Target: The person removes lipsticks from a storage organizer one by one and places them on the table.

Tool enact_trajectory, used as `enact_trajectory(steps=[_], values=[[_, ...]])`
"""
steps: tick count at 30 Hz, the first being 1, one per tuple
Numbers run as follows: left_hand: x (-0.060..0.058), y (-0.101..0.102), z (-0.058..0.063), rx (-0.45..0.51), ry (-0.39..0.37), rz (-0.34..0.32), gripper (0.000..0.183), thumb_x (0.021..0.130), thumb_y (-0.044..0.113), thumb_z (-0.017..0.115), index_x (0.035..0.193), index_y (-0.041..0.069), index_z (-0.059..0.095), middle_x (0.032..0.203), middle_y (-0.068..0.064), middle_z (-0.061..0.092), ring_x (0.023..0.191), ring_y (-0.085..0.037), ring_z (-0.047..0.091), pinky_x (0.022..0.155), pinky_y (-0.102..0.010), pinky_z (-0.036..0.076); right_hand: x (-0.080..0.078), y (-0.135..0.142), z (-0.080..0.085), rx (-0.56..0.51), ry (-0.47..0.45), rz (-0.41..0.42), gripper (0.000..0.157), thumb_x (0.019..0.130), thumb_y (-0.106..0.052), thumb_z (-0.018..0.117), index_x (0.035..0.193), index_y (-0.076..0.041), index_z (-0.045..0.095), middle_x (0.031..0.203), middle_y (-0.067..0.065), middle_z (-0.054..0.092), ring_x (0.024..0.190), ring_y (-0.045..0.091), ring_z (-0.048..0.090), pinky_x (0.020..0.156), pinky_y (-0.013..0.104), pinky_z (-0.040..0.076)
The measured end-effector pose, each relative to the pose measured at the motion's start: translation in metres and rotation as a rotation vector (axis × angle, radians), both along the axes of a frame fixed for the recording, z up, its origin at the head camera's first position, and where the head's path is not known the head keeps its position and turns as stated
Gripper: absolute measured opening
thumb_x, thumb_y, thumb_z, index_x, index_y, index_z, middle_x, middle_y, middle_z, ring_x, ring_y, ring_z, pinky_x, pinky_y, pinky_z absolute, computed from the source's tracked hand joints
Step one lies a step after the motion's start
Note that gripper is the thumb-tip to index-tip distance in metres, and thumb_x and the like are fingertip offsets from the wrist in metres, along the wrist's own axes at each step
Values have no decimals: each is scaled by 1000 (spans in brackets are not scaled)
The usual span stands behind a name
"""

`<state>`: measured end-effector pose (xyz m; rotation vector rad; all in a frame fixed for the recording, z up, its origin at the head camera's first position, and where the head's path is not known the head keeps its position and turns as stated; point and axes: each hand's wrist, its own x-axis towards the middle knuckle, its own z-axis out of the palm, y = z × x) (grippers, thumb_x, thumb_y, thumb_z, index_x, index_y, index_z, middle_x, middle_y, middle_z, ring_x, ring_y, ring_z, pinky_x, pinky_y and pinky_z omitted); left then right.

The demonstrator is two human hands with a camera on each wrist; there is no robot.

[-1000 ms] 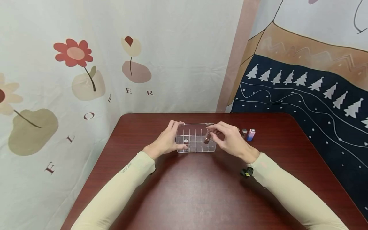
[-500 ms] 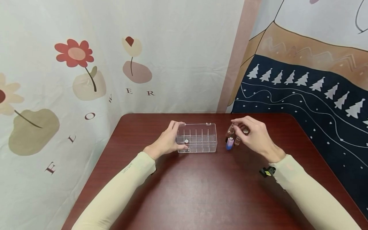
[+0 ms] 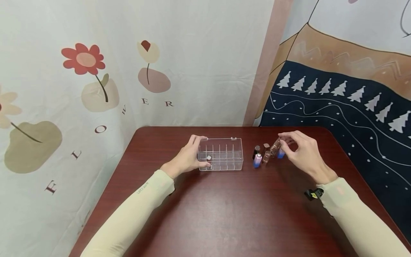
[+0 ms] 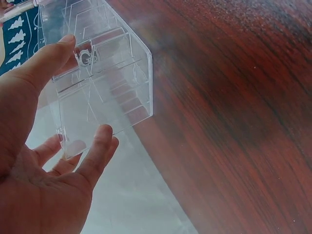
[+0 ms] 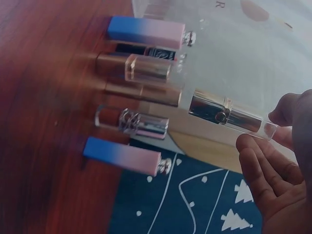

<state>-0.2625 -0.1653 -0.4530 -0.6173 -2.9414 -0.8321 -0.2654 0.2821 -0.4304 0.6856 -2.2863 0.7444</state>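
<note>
My left hand [image 3: 184, 157] grips the left end of a clear divided lipstick organizer [image 3: 227, 165], thumb on one side and fingers on the other. One lipstick [image 3: 209, 160] sits in a compartment near that thumb. To the right of the organizer, my right hand [image 3: 303, 151] pinches a shiny gold-toned lipstick [image 5: 226, 112] by its clear end. That lipstick is tilted, close over a group of standing lipsticks. The group includes a blue-to-pink lipstick [image 5: 146, 32], a second blue-to-pink one [image 5: 122, 155], a brown one with a clear cap [image 5: 134, 67] and a dark one [image 3: 256, 151].
Everything rests on a dark red wood-grain table [image 3: 205, 210]. Behind it hangs a pale flower-print curtain [image 3: 205, 71], with a navy tree-print cloth [image 3: 321, 103] at the right. A black device [image 3: 314, 194] is strapped at my right wrist.
My right hand has carried the lipstick rightward from the organizer's right end to the standing group, uncovering several of those lipsticks. My left hand stays on the organizer.
</note>
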Motion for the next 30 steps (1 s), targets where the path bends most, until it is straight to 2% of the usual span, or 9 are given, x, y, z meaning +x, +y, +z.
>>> enact_trajectory(steps=[3, 7, 10, 14, 23, 30], values=[[0, 0, 0, 3, 2, 0, 107, 88, 33, 106, 172, 14, 42, 161, -17, 49, 101, -31, 68, 96, -54, 64, 0, 4, -4, 12, -11, -10, 31, 95, 3, 88, 125, -3, 85, 102, 11, 83, 83, 27, 79, 82, 11, 51], [0, 0, 0, 4, 3, 2, 107, 88, 34, 106, 171, 15, 42, 161, -18, 50, 101, -32, 68, 98, -54, 64, 1, 8, -11, 30, -45, -1, 30, 94, 4, 88, 123, -3, 84, 100, 10, 82, 83, 26, 78, 83, 4, 48], [0, 0, -1, 8, 0, 3, 107, 87, 34, 107, 171, 15, 43, 161, -19, 50, 108, -31, 68, 97, -54, 63, 0, 10, -18, 50, -71, 15, 29, 93, 5, 88, 121, -3, 84, 98, 8, 82, 83, 24, 77, 82, 4, 49], [1, 1, 0, 10, -7, 7, 108, 87, 33, 107, 172, 15, 42, 162, -20, 50, 117, -31, 68, 97, -54, 63, -1, 10, -26, 69, -109, 35, 28, 93, 6, 88, 119, -3, 84, 97, 7, 83, 82, 22, 77, 79, 11, 55], [1, 0, 1, 4, -17, 16, 108, 87, 33, 107, 172, 15, 42, 161, -20, 50, 112, -31, 68, 96, -54, 63, 0, 12, -37, 107, -194, 45, 25, 94, 2, 89, 117, -5, 85, 97, 5, 84, 81, 19, 77, 75, 14, 57], [1, 1, 0, 0, -16, 15, 107, 88, 34, 106, 172, 16, 42, 163, -20, 50, 97, -32, 67, 96, -56, 64, 2, 13, -42, 138, -236, 39, 29, 94, 2, 90, 123, -4, 85, 102, 8, 85, 83, 19, 79, 74, 30, 67]])
